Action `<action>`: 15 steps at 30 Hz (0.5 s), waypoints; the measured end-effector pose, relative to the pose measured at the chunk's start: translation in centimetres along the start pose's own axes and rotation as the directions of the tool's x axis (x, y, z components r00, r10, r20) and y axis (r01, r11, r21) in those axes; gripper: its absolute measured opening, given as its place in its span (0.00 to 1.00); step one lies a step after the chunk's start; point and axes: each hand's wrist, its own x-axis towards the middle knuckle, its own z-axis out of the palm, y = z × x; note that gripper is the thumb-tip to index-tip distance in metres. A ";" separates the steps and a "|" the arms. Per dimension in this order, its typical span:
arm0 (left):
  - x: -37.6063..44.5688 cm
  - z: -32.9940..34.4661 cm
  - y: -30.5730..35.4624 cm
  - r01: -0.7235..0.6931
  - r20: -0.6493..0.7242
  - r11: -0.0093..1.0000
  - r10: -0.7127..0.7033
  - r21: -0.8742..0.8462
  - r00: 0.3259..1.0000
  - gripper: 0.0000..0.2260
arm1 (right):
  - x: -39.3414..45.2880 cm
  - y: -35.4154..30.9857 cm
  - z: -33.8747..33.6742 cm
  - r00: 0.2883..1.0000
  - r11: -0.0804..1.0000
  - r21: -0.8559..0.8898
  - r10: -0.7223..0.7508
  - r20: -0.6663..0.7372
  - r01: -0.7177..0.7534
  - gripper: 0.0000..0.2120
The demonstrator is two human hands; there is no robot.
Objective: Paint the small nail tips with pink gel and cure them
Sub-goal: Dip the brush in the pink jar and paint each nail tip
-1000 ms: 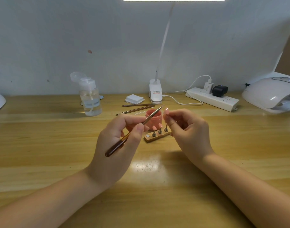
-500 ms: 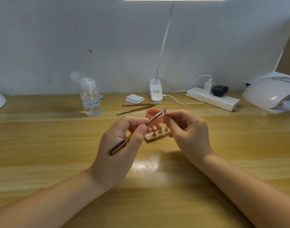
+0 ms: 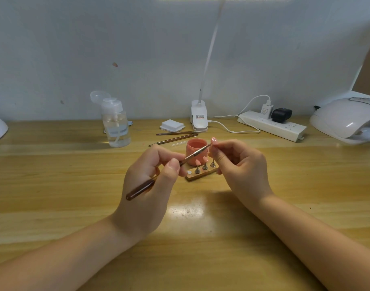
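My left hand (image 3: 146, 192) grips a brown-handled gel brush (image 3: 139, 190); its metal tip reaches up and right to a small pink nail tip (image 3: 214, 140). That nail tip is pinched by the fingers of my right hand (image 3: 240, 169), raised above the table. Behind the hands stands an open pot of pink gel (image 3: 195, 151). In front of the pot lies a small wooden holder (image 3: 201, 174) with three metal stands, two of them carrying pink nail tips.
A white curing lamp (image 3: 347, 120) sits at the far right. A power strip (image 3: 272, 126), a clip lamp base (image 3: 198, 118), a stack of white pads (image 3: 172, 125), two spare brushes (image 3: 175, 136) and a clear pump bottle (image 3: 116, 122) line the back of the wooden table (image 3: 54, 185).
The brush tip has swung slightly right and now meets the nail tip in my right hand. Both hands have stayed almost in place.
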 end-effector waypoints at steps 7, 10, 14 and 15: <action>0.1 0.3 0.0 0.055 0.027 0.998 -0.054 -0.009 0.998 0.07 | -0.1 -0.1 0.0 1.000 1.000 -0.013 -0.008 0.006 0.008 0.07; 0.1 0.0 0.1 0.030 0.021 0.999 -0.030 -0.012 0.999 0.10 | 0.0 -0.1 -0.1 1.000 1.000 -0.023 -0.010 0.007 0.011 0.08; 0.2 0.2 0.3 0.028 0.005 0.999 -0.028 -0.033 1.000 0.06 | 0.0 0.0 -0.1 1.000 0.999 -0.033 -0.008 0.015 0.008 0.06; 0.3 0.3 0.3 0.039 0.017 0.999 -0.039 -0.037 0.999 0.05 | 0.0 0.0 -0.1 1.000 0.999 -0.038 -0.014 0.013 0.015 0.06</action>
